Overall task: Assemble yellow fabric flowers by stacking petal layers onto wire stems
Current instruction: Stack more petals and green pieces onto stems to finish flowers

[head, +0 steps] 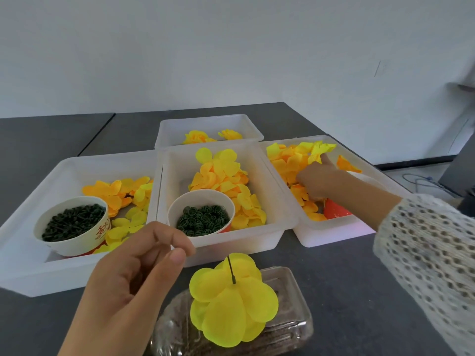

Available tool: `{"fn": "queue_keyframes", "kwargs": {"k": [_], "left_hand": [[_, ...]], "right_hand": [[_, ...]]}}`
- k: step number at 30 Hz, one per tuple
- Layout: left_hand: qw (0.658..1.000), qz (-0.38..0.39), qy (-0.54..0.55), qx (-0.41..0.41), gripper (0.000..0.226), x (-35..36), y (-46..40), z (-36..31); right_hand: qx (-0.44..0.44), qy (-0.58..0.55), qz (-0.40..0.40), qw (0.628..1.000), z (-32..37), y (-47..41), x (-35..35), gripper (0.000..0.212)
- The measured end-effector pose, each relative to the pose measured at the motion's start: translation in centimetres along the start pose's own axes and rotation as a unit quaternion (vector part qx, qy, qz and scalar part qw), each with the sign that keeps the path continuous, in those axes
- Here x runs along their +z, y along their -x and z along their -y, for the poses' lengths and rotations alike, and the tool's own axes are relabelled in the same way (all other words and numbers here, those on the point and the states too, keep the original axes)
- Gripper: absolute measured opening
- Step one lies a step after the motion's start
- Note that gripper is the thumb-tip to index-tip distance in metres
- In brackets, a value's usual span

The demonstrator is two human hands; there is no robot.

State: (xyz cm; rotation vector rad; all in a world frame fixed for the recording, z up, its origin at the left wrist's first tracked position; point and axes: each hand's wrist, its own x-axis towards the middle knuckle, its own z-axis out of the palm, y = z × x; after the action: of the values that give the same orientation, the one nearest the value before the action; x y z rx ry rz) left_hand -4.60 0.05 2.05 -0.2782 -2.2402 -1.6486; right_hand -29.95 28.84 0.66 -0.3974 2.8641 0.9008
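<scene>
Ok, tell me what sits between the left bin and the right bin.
In the head view, the middle white bin sits between them, holding yellow petals and a paper cup of dark green rings.

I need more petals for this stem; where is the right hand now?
The right hand is at right in the head view, reaching into the right-hand tray, fingers on its petal pile.
</scene>
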Motion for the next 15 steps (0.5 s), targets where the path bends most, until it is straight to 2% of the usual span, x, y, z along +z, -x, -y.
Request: {"fn": "queue_keyframes", "kwargs": {"k": [2, 5, 8, 10, 12, 15], "left_hand": [[1.000, 0.002, 0.002, -0.001, 0.051, -0.3, 0.0, 0.1], [1.000, 0.000, 0.008, -0.015, 0.047, -0.7, -0.1, 0.3], [0.999, 0.000, 0.024, -0.023, 0.061, -0.9, -0.3, 0.5], [0.999, -0.002, 0.030, -0.026, 0.069, -0.8, -0.4, 0.6], [0.999, 0.000, 0.032, -0.027, 0.071, -0.8, -0.5, 0.9], [0.999, 0.004, 0.035, -0.029, 0.071, -0.9, -0.5, 1.2]], "right_hand": [[0.012, -0.013, 0.002, 1.000, 0.1, -1.0, 0.5, 0.009], [0.004, -0.052, 0.037, 0.998, -0.1, -1.9, 0.8, 0.025], [0.006, -0.058, 0.084, 0.995, -0.7, -2.4, 0.9, 0.047], [0.021, -0.055, 0.092, 0.994, -1.0, -2.8, 0.9, 0.042], [0.031, -0.068, 0.087, 0.993, -1.4, -2.9, 1.0, 0.037], [0.018, -0.123, 0.020, 0.992, -2.2, -2.6, 0.5, 0.044]]}}
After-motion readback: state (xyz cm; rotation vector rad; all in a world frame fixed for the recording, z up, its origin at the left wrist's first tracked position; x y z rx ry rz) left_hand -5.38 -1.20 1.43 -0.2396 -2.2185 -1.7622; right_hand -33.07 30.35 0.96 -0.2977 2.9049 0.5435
